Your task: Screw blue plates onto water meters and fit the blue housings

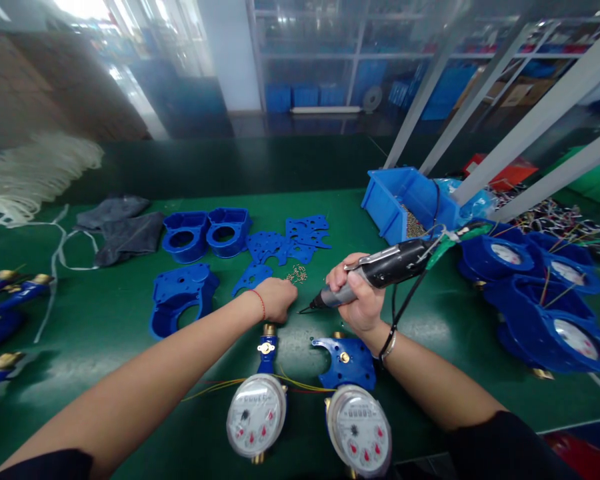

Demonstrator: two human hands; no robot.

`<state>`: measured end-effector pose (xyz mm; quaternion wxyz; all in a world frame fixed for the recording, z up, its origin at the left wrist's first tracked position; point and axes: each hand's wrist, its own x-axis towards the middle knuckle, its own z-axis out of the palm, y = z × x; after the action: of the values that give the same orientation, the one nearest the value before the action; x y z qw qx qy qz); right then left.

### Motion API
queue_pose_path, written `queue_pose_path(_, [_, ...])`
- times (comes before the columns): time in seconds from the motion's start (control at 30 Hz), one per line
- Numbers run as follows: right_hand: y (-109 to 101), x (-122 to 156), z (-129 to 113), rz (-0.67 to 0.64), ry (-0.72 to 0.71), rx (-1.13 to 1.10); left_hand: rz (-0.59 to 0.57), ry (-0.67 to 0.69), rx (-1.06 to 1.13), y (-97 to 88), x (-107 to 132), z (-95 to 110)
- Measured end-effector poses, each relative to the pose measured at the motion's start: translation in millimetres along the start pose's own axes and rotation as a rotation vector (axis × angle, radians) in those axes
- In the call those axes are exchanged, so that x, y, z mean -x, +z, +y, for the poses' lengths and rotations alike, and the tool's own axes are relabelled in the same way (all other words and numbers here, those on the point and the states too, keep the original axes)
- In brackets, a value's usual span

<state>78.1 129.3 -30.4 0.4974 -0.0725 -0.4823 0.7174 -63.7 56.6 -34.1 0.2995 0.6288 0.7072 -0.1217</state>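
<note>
Gripping electric screwdriver [385, 267] in your right hand [360, 297], fist wrapped round barrel, tip pointing 9 o'clock and low, so bit is sitting close to work. Your left hand [276, 299] is hovering at 12 o'clock of left water meter [256, 413], fingers curled down just beside loose screws [297, 273]; can't tell if pinching one. Right meter [359, 430] w/ blue plate [347, 360] is lying at 6 o'clock, dial up, within reach.

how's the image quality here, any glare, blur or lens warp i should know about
Head view: the wide lens bows the white frame bars at right and stretches both forearms; the windows top left are blown out; the far shelving looks soft and hazy; the green table shows a pale sheen near the left hand and the right hand gripping the electric screwdriver, all fairly sharp.
</note>
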Motion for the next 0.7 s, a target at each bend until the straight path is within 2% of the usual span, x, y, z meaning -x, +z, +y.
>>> queue_pose_path(0.13, [0.5,-5.8,-18.1,0.032,-0.042,-0.027,0.121,0.019,0.297,-2.5,12.9,-13.1])
queue_pose_path(0.2, [0.2,-6.7,-22.4,0.039,-0.051,-0.029,0.157,0.074,0.506,-1.8,28.1,-19.0])
queue_pose_path(0.3, [-0.7,-3.9,-16.3,0.025,-0.024,-0.013,0.193,0.149,0.832,5.7,58.4,-20.4])
queue_pose_path(0.43, [-2.1,1.5,3.8,-0.016,0.034,0.018,0.232,0.186,1.169,26.6,97.9,-14.4])
queue_pose_path(0.5, [-2.6,2.2,11.2,-0.027,0.049,0.027,0.245,0.179,1.438,39.6,111.3,-12.1])
queue_pose_path(0.6, [-2.7,1.2,16.0,-0.025,0.055,0.028,0.281,0.150,1.854,59.1,121.2,-9.8])
queue_pose_path(0.7, [-1.6,-0.5,15.9,-0.013,0.057,0.033,0.315,0.144,2.068,72.9,122.2,-7.4])
